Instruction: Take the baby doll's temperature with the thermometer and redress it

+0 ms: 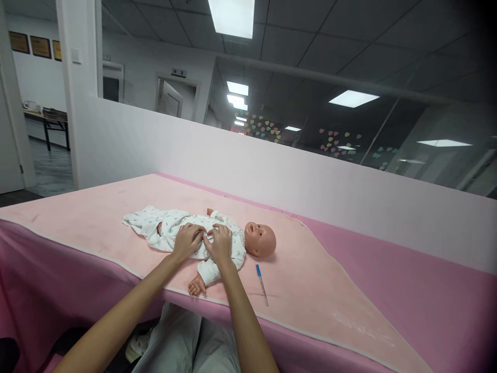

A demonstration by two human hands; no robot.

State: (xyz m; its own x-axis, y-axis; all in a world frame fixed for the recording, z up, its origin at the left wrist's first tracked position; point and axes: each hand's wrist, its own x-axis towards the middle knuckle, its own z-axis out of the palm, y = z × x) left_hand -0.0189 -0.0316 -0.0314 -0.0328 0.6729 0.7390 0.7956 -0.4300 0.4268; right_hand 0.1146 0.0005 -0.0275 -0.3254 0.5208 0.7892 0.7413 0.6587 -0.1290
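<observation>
A baby doll (261, 240) lies on its back, its head to the right, dressed in white printed baby clothes (171, 223). The cloth trails off to the left around its legs. My left hand (188, 241) is closed on the front of the clothes at the doll's middle. Just beside it, my right hand (220, 243) pinches the same part of the garment, on the chest side. The fingertips of both hands nearly meet, and whatever small piece lies between them is hidden. One doll hand (197, 285) sticks out of its sleeve near the table's front edge.
A thermometer-like stick with a blue cap (261, 285) lies to the right, below the doll's head. Under everything is a pale pink mat (318, 295) over a darker pink cloth (438, 290). A low white wall (248, 166) with glass above stands behind.
</observation>
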